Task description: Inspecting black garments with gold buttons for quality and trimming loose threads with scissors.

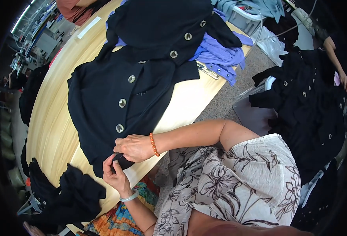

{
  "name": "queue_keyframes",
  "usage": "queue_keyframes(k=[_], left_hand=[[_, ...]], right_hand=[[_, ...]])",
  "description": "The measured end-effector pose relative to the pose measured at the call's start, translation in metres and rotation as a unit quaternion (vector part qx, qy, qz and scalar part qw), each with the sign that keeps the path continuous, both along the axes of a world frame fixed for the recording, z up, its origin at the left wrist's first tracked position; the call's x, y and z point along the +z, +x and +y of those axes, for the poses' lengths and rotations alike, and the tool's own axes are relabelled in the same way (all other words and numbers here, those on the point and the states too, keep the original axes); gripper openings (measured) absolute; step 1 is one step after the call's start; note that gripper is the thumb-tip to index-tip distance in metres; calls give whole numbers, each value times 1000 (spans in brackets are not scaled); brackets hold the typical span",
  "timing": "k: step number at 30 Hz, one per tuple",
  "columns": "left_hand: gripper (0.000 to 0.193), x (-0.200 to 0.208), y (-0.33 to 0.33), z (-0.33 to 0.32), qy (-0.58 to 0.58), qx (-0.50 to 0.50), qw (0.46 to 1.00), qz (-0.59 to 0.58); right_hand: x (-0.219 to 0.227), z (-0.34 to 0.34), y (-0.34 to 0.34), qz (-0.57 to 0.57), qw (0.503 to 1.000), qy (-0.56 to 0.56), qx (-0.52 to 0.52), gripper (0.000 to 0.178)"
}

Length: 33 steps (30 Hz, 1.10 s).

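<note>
A black knitted cardigan (pixel 96 90) with large shiny round buttons lies spread on the wooden table. At its near end my left hand (pixel 116 177), with a pale bangle at the wrist, pinches the black edge between thumb and fingers. Close above it, my right hand (pixel 136 148), wearing an orange bead bracelet, is closed on the same edge. The fingertips of both hands nearly meet, and whatever small detail lies between them is hidden. Another black buttoned garment (pixel 153 27) overlaps the cardigan at the far end.
Purple garments (pixel 220 53) lie under the far black garment, beside small metal thread snips (pixel 208 71) at the table's right edge. More black clothing (pixel 79 188) hangs over the near left edge. On the right, a person's arm (pixel 340 72) rests by piled black cardigans (pixel 311 94).
</note>
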State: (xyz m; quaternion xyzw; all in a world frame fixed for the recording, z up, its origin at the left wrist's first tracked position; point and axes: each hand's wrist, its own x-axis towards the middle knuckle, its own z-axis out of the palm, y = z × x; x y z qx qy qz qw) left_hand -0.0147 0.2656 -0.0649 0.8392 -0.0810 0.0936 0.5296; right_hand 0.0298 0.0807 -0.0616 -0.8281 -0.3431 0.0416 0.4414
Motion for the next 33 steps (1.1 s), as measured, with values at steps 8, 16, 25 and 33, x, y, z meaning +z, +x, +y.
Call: queue_keyframes(k=[8,16,25,33], left_hand=[[15,-3,3,2,-37,11,999,26],[8,-7,7,11,-16,-42,998,34],[8,-8,10,25,0,15,998,65],[22,39,50,-59,214,-27,968,-129]], right_hand=[[-10,8,-6,29,995,65,-67,31],[-12,3,-4,-27,999,36,-30,9],[-1,-29,-2,-75,993,-68,-69,19],[1,-52,-6,-186,959,-165,-139,12]])
